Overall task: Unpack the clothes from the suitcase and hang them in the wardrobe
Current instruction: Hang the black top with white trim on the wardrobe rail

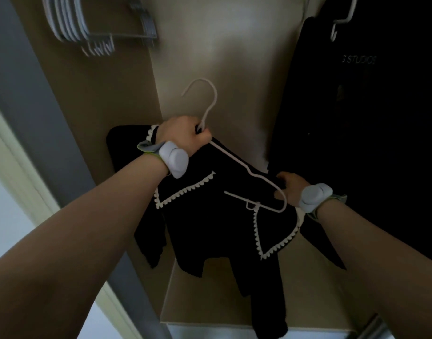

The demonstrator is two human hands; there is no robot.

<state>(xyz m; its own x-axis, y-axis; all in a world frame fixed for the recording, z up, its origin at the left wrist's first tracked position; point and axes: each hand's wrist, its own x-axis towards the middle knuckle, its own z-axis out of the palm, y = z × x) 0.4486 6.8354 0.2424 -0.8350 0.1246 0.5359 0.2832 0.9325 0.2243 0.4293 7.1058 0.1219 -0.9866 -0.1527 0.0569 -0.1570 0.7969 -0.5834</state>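
Item 1, grip: left hand is clenching round the neck of a white wire hanger, just below its hook. A pale wrist device is sitting on that wrist.

Item 2, second grip: right hand is working at the hanger's far shoulder end, thumb lying on the cloth and fingers going under it. By the look of it, it is pinching the black garment there. A matching wrist device is sitting on this wrist.

Item 3, task's thing: the black garment, edged in white scalloped trim, is draping from the hanger inside the wardrobe, sleeves hanging low. It is only partly seated on the hanger, whose right arm is showing bare.

Item 4, bearing: the hanger's long axis is running from the left fist down and rightward to the right hand. The hook is rising up and away from the left fist, its opening facing left. The left hand is the nearer to the hook, so the lift to the rail, which is out of view above, is likely falling to it.

Item 5, surroundings: a bunch of spare hangers is hanging at upper left. 1 dark hung garment is hanging at right.

Item 6, writing: "STUDIOS" is reading on the hung garment, with a cut-off letter before it. Nothing else is legible.
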